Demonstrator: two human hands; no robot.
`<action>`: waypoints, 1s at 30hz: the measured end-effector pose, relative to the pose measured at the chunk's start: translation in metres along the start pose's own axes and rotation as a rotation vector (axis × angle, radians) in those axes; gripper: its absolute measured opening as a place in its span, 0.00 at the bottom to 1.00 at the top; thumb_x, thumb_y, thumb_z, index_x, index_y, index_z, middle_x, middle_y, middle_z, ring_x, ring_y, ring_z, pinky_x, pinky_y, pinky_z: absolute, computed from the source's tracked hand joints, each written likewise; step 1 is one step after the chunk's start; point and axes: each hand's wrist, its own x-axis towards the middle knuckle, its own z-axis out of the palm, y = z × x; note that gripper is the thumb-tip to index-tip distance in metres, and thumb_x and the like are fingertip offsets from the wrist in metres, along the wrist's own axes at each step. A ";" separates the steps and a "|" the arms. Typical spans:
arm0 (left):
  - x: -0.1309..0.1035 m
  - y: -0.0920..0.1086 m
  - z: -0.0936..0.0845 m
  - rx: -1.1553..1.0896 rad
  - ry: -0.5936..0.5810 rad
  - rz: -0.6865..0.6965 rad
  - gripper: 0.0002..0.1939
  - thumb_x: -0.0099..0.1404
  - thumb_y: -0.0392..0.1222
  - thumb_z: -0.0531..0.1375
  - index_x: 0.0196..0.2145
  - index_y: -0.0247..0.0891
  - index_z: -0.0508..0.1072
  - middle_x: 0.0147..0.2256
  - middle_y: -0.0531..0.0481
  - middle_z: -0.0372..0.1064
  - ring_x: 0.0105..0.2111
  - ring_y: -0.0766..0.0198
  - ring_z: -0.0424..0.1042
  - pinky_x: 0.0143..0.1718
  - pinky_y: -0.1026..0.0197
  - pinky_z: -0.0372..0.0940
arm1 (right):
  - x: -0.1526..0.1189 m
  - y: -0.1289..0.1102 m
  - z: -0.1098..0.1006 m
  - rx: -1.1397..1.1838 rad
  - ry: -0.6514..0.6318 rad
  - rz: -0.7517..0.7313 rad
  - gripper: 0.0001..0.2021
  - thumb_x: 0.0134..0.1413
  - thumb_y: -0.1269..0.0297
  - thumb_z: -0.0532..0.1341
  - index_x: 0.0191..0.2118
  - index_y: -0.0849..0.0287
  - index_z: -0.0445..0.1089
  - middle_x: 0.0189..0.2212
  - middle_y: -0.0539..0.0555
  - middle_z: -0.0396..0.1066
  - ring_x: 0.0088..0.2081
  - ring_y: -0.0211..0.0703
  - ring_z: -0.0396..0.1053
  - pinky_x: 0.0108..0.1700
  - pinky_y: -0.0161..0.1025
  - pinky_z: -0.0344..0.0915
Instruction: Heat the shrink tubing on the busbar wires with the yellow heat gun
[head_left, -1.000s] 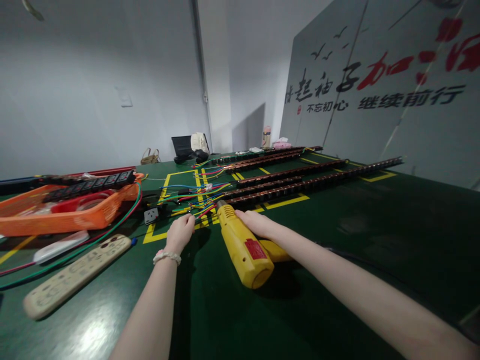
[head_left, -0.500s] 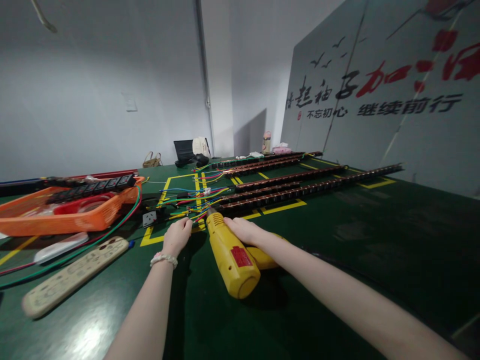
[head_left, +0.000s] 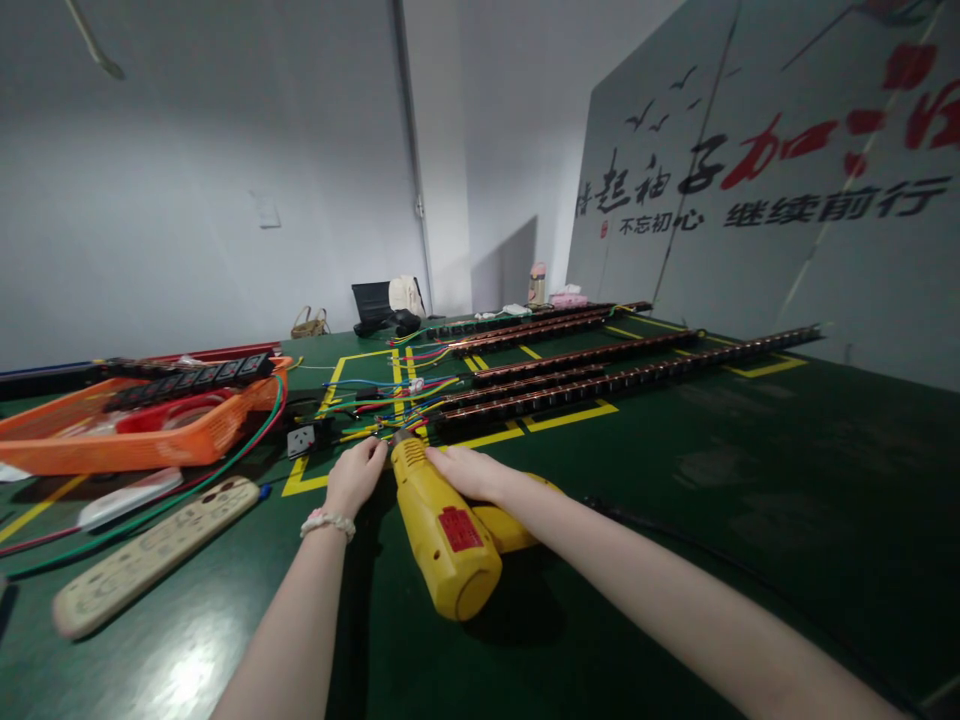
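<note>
A yellow heat gun (head_left: 442,535) with a red label lies on its side over the green table, its nozzle pointing away from me. My right hand (head_left: 469,472) is closed on its front part; the handle sticks out to the right, partly behind my forearm. Just left of the nozzle, my left hand (head_left: 358,472) is closed in a pinch on a wire, most of which the fingers hide. Coloured wires (head_left: 412,408) spread out beyond both hands. They run to long dark strips with copper-coloured rails (head_left: 525,400) lying on the table.
On the left stand an orange basket (head_left: 150,452) holding a black socket strip (head_left: 195,380), and a beige power strip (head_left: 157,555). A grey socket block (head_left: 301,441) lies beyond my left hand. A black cord (head_left: 705,545) trails right. A bottle (head_left: 537,285) stands at the back.
The heat gun and my right hand have shifted left, bringing the nozzle closer to my left hand. My left hand stays nearly in place, and the view has turned slightly.
</note>
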 end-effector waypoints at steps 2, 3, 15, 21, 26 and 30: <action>0.000 0.000 0.001 0.009 0.000 0.010 0.19 0.63 0.55 0.42 0.28 0.43 0.66 0.34 0.46 0.72 0.37 0.54 0.70 0.28 0.62 0.55 | 0.001 0.000 0.001 0.006 -0.005 0.000 0.34 0.61 0.46 0.36 0.47 0.66 0.70 0.47 0.67 0.69 0.49 0.57 0.67 0.49 0.47 0.61; 0.000 0.000 0.001 0.016 0.004 0.009 0.20 0.63 0.55 0.42 0.28 0.43 0.66 0.34 0.46 0.72 0.37 0.54 0.70 0.29 0.62 0.55 | 0.001 -0.001 0.002 0.008 -0.009 0.000 0.34 0.61 0.45 0.36 0.48 0.66 0.70 0.48 0.67 0.69 0.49 0.58 0.66 0.49 0.47 0.61; 0.005 -0.008 0.006 0.016 0.024 0.025 0.20 0.64 0.54 0.42 0.28 0.43 0.67 0.34 0.46 0.73 0.37 0.55 0.71 0.31 0.62 0.58 | -0.007 -0.005 0.000 0.004 -0.017 0.018 0.35 0.60 0.43 0.36 0.49 0.65 0.70 0.48 0.67 0.69 0.50 0.61 0.65 0.50 0.52 0.60; 0.005 -0.010 0.006 0.000 0.040 0.065 0.19 0.64 0.53 0.43 0.27 0.42 0.67 0.32 0.48 0.72 0.33 0.58 0.70 0.31 0.63 0.58 | -0.006 -0.002 -0.001 0.011 -0.007 0.008 0.35 0.59 0.42 0.37 0.48 0.64 0.70 0.47 0.66 0.70 0.49 0.60 0.67 0.48 0.50 0.61; 0.002 -0.007 0.005 -0.018 0.041 0.056 0.21 0.64 0.55 0.44 0.26 0.42 0.67 0.28 0.49 0.71 0.31 0.59 0.69 0.28 0.64 0.56 | -0.006 0.011 -0.010 -0.010 0.025 0.042 0.35 0.60 0.42 0.37 0.47 0.64 0.70 0.45 0.66 0.70 0.46 0.58 0.68 0.46 0.47 0.62; 0.000 -0.005 0.002 -0.044 0.035 0.056 0.22 0.63 0.56 0.44 0.24 0.41 0.68 0.26 0.50 0.70 0.28 0.61 0.68 0.26 0.64 0.54 | -0.005 0.033 -0.020 -0.040 0.057 0.069 0.35 0.61 0.43 0.36 0.48 0.64 0.69 0.46 0.67 0.70 0.46 0.57 0.68 0.45 0.46 0.61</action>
